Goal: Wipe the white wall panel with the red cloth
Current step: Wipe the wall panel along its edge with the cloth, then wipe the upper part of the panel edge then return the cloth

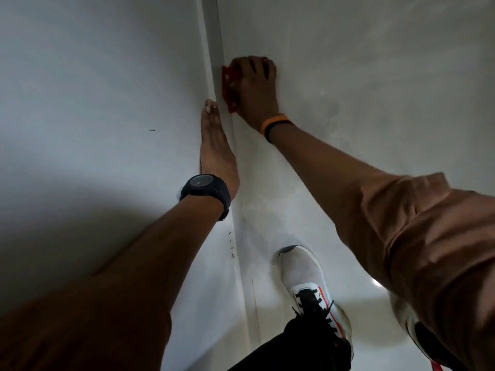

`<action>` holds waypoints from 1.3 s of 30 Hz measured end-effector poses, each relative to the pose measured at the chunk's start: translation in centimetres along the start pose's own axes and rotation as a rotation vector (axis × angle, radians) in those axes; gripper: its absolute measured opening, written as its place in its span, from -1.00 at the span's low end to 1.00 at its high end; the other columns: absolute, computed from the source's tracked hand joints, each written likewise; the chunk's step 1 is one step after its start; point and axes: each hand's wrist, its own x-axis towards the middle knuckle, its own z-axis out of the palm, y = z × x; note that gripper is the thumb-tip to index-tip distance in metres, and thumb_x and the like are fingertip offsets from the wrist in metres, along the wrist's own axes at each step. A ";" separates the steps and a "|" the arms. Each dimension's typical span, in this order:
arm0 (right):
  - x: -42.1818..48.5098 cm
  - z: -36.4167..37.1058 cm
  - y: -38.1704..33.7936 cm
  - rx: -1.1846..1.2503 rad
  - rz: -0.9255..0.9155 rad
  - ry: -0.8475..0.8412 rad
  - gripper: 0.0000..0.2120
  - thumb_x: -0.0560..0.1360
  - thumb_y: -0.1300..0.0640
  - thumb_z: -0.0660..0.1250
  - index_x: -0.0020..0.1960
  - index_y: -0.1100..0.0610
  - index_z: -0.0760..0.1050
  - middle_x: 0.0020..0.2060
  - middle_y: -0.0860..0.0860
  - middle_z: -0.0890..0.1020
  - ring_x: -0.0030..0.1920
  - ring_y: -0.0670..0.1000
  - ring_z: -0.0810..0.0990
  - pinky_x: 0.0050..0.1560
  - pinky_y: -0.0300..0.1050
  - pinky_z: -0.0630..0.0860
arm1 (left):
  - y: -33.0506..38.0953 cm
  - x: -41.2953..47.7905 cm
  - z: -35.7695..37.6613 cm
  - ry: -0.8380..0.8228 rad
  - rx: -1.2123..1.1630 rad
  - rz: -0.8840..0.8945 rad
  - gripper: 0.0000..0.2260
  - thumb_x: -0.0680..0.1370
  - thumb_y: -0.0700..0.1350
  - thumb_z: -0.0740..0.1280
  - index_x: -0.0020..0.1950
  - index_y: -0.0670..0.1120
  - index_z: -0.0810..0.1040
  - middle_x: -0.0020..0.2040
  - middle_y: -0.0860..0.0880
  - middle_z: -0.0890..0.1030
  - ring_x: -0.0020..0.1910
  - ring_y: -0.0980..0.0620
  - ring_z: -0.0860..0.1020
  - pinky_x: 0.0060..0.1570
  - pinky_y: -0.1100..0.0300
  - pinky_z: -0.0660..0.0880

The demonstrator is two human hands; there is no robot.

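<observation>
Wiping a white wall panel with a red cloth, seen from my own head looking down.

Nearest me, my shoe (305, 277) stands on the pale floor (361, 263) at the foot of the wall. Farther out, my left hand (215, 145) lies flat and empty, fingers straight and together, bracing on the panel edge. Beyond it, my right hand (254, 89) presses the red cloth (229, 88) against the wall panel (361, 76), fingers spread and curled over it, beside the corner trim (214, 49). To wipe well, I judge I should keep my palm flat with even pressure and run overlapping strokes along that seam.
</observation>
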 end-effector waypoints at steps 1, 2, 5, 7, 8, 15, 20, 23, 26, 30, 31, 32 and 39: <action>-0.3 -0.1 -0.1 0.030 -0.031 -0.046 -0.67 0.42 0.15 0.15 -0.09 0.15 0.69 0.06 0.13 0.68 0.10 0.26 0.60 0.32 0.24 0.31 | -0.1 -0.1 0.2 0.015 0.009 0.011 0.02 0.58 0.41 0.13 0.62 -0.38 -0.15 0.60 -0.45 -0.17 0.62 -0.43 -0.17 0.59 -0.26 -0.24; -0.8 -0.1 -0.5 0.056 -0.040 -0.059 -0.60 0.41 0.13 0.08 -0.07 0.14 0.70 0.08 0.13 0.68 0.13 0.26 0.59 0.35 0.30 0.32 | -0.2 -0.1 0.2 0.034 0.010 0.021 0.03 0.57 0.42 0.14 0.63 -0.38 -0.14 0.60 -0.46 -0.17 0.62 -0.44 -0.17 0.59 -0.27 -0.24; -4.3 -0.2 -1.6 0.046 -0.003 -0.097 -0.59 0.45 0.14 0.13 0.15 0.12 0.66 0.11 0.12 0.66 0.14 0.24 0.57 0.39 0.29 0.30 | -0.6 -0.6 0.1 0.043 0.002 0.051 0.01 0.58 0.39 0.16 0.63 -0.38 -0.12 0.60 -0.46 -0.15 0.62 -0.44 -0.15 0.59 -0.28 -0.23; -9.1 0.3 -2.1 0.067 -0.034 -0.100 -0.61 0.50 0.14 0.23 0.29 0.12 0.57 0.15 0.11 0.64 0.14 0.24 0.54 0.38 0.25 0.29 | -0.9 -0.9 -0.1 0.069 -0.017 0.062 -0.03 0.60 0.36 0.17 0.64 -0.36 -0.07 0.61 -0.45 -0.12 0.62 -0.43 -0.14 0.58 -0.30 -0.22; -12.2 0.5 -2.3 0.067 -0.081 -0.099 -0.59 0.48 0.16 0.28 0.32 0.12 0.55 0.18 0.09 0.62 0.15 0.24 0.51 0.37 0.23 0.27 | -1.2 -1.0 0.0 0.087 -0.032 0.063 -0.04 0.60 0.36 0.17 0.65 -0.35 -0.04 0.62 -0.44 -0.10 0.63 -0.42 -0.13 0.58 -0.32 -0.22; -17.7 -2.7 -2.5 -0.034 -0.379 -0.566 -0.77 0.42 0.08 0.45 0.07 0.05 0.67 0.23 0.03 0.53 0.14 0.21 0.45 0.17 0.17 0.35 | -3.0 -3.8 -0.5 0.100 -0.117 0.096 -0.03 0.58 0.37 0.21 0.64 -0.36 -0.02 0.62 -0.43 -0.10 0.64 -0.39 -0.14 0.59 -0.27 -0.25; -17.0 -10.2 0.2 0.047 -0.232 -0.594 -0.77 0.52 0.09 0.42 0.17 0.07 0.64 0.29 0.05 0.51 0.22 0.21 0.42 0.20 0.15 0.30 | -6.1 -6.5 -3.1 0.203 -0.278 0.095 0.03 0.56 0.36 0.28 0.65 -0.36 -0.09 0.64 -0.39 -0.11 0.65 -0.34 -0.13 0.58 -0.25 -0.27; -15.2 -17.6 2.9 0.069 -0.076 -0.498 -0.76 0.49 0.11 0.47 0.15 0.06 0.66 0.28 0.05 0.53 0.22 0.22 0.43 0.18 0.14 0.29 | -9.2 -8.3 -6.2 0.271 -0.413 0.088 0.13 0.50 0.42 0.31 0.64 -0.35 -0.13 0.64 -0.38 -0.13 0.66 -0.31 -0.13 0.58 -0.25 -0.26; -12.0 -26.5 5.3 0.089 0.032 -0.371 -0.74 0.45 0.08 0.52 0.14 0.02 0.67 0.26 0.06 0.56 0.21 0.22 0.46 0.15 0.13 0.29 | -12.8 -9.6 -9.7 0.412 -0.587 0.061 0.18 0.46 0.47 0.30 0.64 -0.35 -0.17 0.65 -0.35 -0.14 0.66 -0.28 -0.14 0.60 -0.25 -0.23; -5.3 -40.4 7.7 0.038 0.094 -0.105 -0.67 0.40 0.05 0.58 0.15 0.01 0.68 0.23 0.02 0.57 0.18 0.18 0.48 0.14 0.13 0.34 | -20.3 -11.3 -17.0 0.598 -0.790 0.058 0.13 0.50 0.51 0.14 0.65 -0.32 -0.23 0.67 -0.29 -0.16 0.66 -0.24 -0.18 0.61 -0.24 -0.19; -2.9 -45.0 8.9 0.022 0.103 -0.027 -0.66 0.38 0.03 0.59 0.14 0.00 0.68 0.21 0.02 0.58 0.17 0.18 0.49 0.13 0.12 0.36 | -22.8 -11.4 -20.1 0.664 -0.843 0.036 0.08 0.53 0.50 0.08 0.65 -0.31 -0.21 0.67 -0.28 -0.15 0.67 -0.23 -0.18 0.61 -0.23 -0.18; -0.7 -49.0 9.7 0.007 0.105 0.032 -0.65 0.36 0.03 0.60 0.13 0.01 0.68 0.20 0.04 0.59 0.16 0.19 0.50 0.11 0.12 0.38 | -25.1 -11.5 -22.8 0.719 -0.887 0.014 0.04 0.55 0.49 0.02 0.66 -0.29 -0.19 0.68 -0.26 -0.12 0.67 -0.22 -0.17 0.61 -0.23 -0.18; 11.2 -62.0 15.7 -0.096 0.024 0.246 -0.64 0.42 0.23 0.49 0.21 0.09 0.63 0.27 0.08 0.55 0.22 0.23 0.47 0.18 0.15 0.35 | -34.2 -8.4 -36.0 1.011 -1.081 0.045 -0.06 0.53 0.41 -0.03 0.67 -0.26 0.03 0.67 -0.24 0.07 0.67 -0.20 0.02 0.62 -0.22 -0.07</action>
